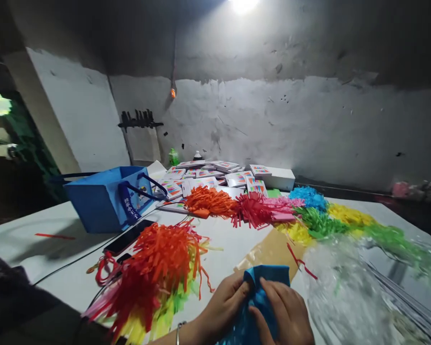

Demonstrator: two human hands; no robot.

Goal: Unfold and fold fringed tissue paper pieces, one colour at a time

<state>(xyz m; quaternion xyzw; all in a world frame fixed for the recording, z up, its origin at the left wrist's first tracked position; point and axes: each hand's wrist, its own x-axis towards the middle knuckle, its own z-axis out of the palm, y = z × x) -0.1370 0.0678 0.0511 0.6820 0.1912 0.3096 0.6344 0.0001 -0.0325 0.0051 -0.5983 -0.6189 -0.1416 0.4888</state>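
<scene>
Presently, a bright blue, folded, paper-like sheet (277,274) is pinched between the left hand (224,303) and the right hand (289,309) at the near side of the white flat-topped bench (224,247), partly overlapping a flat tan sheet (267,247) in view, with a fringed red-orange-yellow streamer bundle (163,251) leftward and crumpled clear plastic film (345,297) rightward.

I see my left hand (224,304) low in the head view — thumb and curled fingers pinched together, forearm slanting in from the lower left. My right hand (289,314) faces it closely — back upward, fingers bent inward, thumb lower.
</scene>
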